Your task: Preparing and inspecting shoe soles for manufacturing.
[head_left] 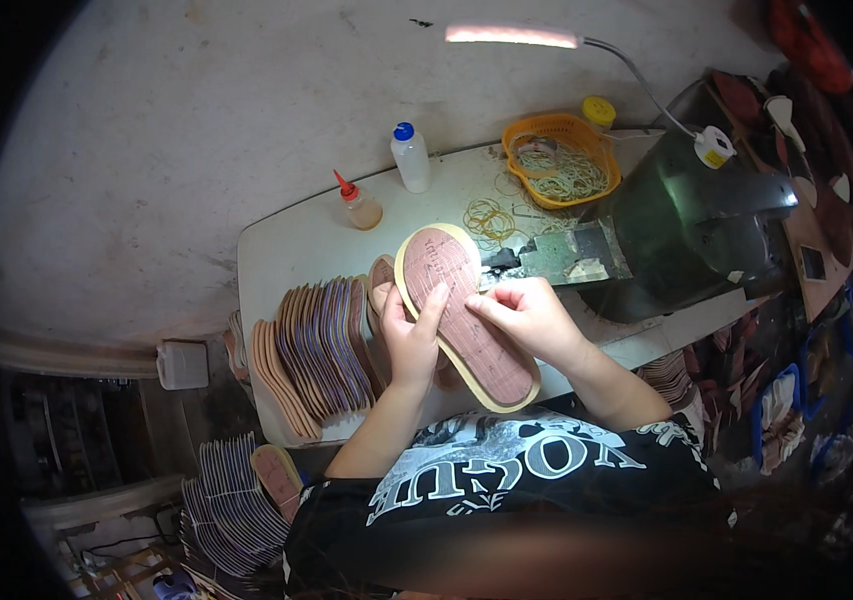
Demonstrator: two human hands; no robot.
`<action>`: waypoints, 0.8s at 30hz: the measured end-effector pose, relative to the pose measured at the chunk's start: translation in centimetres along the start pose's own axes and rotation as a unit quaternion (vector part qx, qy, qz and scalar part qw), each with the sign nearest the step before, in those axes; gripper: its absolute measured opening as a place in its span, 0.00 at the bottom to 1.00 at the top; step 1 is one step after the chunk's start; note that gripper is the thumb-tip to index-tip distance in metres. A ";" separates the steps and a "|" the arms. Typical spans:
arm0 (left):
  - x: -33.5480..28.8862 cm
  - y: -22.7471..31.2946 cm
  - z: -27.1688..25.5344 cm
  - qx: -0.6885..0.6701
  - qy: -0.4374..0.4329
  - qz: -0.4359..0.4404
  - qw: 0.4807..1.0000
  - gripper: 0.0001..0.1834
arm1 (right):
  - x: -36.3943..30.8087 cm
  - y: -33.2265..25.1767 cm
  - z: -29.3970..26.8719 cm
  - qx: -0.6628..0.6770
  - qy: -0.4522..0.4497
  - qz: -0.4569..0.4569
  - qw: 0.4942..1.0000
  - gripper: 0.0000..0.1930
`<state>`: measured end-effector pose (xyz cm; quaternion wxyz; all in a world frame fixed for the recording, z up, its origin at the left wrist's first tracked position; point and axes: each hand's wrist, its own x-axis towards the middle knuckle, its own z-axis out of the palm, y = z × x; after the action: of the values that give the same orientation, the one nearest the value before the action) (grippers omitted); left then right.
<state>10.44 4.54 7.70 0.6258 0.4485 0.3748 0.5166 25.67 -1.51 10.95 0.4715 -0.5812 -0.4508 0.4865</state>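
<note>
Black shirt [596, 500] below; left hand [414, 338] and right hand [529, 318] clamp opposite edges of an insole [486, 352], bare tabletop [296, 245] beyond.

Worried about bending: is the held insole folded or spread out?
Spread out: the insole shows its pinkish face end to end, no fold visible, held by the left hand, right hand touching it.
</note>
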 end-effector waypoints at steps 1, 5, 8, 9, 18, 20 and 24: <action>0.3 -0.3 0.3 0.048 0.017 0.020 0.999 0.14 | 0.2 0.3 0.0 -0.040 0.005 0.005 0.999 0.12; 0.7 -0.4 1.8 0.029 0.040 -0.026 0.998 0.14 | -0.3 0.5 -0.4 -0.021 0.034 0.010 0.999 0.13; 1.6 -1.6 1.9 0.063 0.034 -0.019 0.997 0.14 | -0.8 0.7 -1.1 0.017 0.039 0.020 0.999 0.12; 2.3 -2.6 1.1 0.054 0.017 -0.016 0.998 0.16 | -1.0 0.8 -1.3 0.032 0.029 0.033 0.999 0.12; 5.1 -3.5 1.5 0.105 -0.047 -0.032 0.993 0.18 | -5.5 2.4 -0.8 0.320 -0.096 0.208 0.919 0.17; 5.6 -3.3 1.5 0.101 -0.049 -0.053 0.992 0.18 | -5.0 2.3 0.5 0.340 -0.093 0.159 0.922 0.16; 8.2 -2.4 1.2 0.120 -0.135 -0.149 0.972 0.20 | -3.9 2.2 1.5 0.360 -0.050 0.158 0.918 0.15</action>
<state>13.83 12.28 5.76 0.6821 0.5247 0.4087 0.3039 23.87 -5.53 9.18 0.5424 -0.4107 -0.1703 0.7128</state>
